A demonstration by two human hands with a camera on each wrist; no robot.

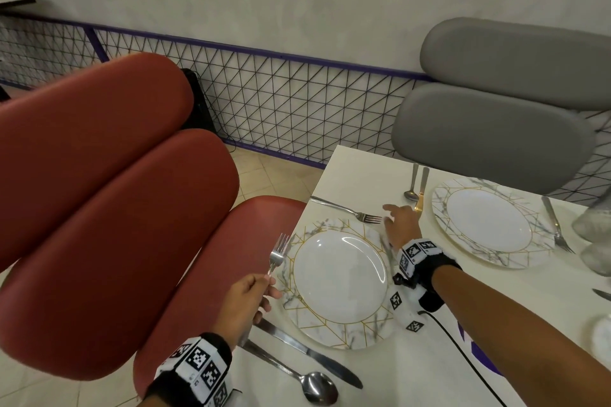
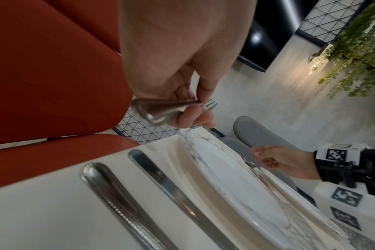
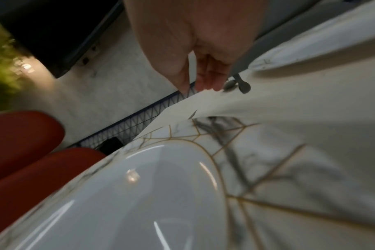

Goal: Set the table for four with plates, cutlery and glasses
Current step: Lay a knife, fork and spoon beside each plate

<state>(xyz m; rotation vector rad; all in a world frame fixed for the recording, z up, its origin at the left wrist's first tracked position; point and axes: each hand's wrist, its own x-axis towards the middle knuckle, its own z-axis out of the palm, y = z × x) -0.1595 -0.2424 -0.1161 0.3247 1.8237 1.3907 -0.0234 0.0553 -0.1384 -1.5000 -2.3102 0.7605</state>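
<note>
Lower centre of head view, we log: left hand [image 1: 243,301] pinching fork [image 1: 277,254] by its handle | right hand [image 1: 401,223] spread, empty, beside table fork [image 1: 347,209] | advice: lay it parallel beside plate [image 1: 340,281], tines away.

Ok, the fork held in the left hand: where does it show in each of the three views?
Head: the held fork stands tines up, left of centre, beside the near plate's left rim, pinched by the left hand.
Left wrist: at centre, handle toward the camera, tines beyond the fingers.
Right wrist: not in view.
Shared landmark: the marble-and-gold near plate, in all three views.
</note>
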